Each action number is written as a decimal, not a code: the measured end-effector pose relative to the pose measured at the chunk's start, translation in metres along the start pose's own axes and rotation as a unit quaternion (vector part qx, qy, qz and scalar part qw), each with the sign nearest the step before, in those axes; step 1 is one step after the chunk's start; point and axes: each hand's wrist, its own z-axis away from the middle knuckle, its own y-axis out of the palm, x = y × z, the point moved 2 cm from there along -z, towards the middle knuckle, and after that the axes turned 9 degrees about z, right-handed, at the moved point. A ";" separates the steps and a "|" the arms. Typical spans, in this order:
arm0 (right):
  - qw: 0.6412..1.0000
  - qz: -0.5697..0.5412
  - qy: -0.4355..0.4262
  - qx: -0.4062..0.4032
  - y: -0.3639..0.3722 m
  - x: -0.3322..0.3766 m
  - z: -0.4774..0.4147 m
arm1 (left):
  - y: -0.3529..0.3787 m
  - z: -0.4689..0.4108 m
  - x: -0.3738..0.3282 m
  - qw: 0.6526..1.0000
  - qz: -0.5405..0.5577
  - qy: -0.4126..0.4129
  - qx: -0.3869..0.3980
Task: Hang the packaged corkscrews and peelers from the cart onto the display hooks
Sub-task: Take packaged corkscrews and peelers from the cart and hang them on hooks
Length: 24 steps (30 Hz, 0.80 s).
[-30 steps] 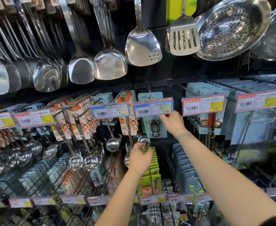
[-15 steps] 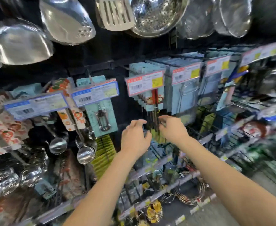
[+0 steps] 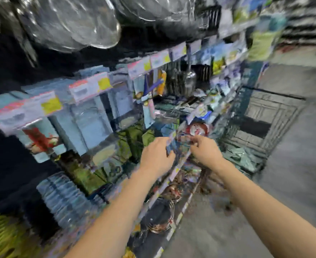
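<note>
The whole view is smeared by motion. My left hand and my right hand reach forward side by side at mid-height, fingers curled, close to each other. A bluish blur lies between them; I cannot tell whether it is a package in my fingers or part of the shelf behind. Pale blue packaged utensils hang on display hooks to the left, under price tags. A wire cart stands to the right, with pale packages in it just beyond my right hand.
Shiny steel pans and strainers hang overhead. Lower shelves hold stacked blue packs, green packs and wire items. Grey aisle floor runs along the right.
The view has swung hard to the right, from the ladles and corkscrew hook towards the cart. Both hands left the price tag and hook and came together lower down.
</note>
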 end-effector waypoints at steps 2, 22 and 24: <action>0.999 0.008 0.036 0.006 -0.016 -0.043 -0.018 | 0.028 -0.034 -0.024 0.999 -0.012 0.016 0.029; 0.976 0.048 0.207 0.044 -0.046 -0.308 -0.212 | 0.256 -0.311 -0.151 0.971 -0.036 0.118 0.203; 0.970 0.045 0.233 0.043 -0.041 -0.326 -0.231 | 0.279 -0.346 -0.154 0.967 -0.046 0.131 0.216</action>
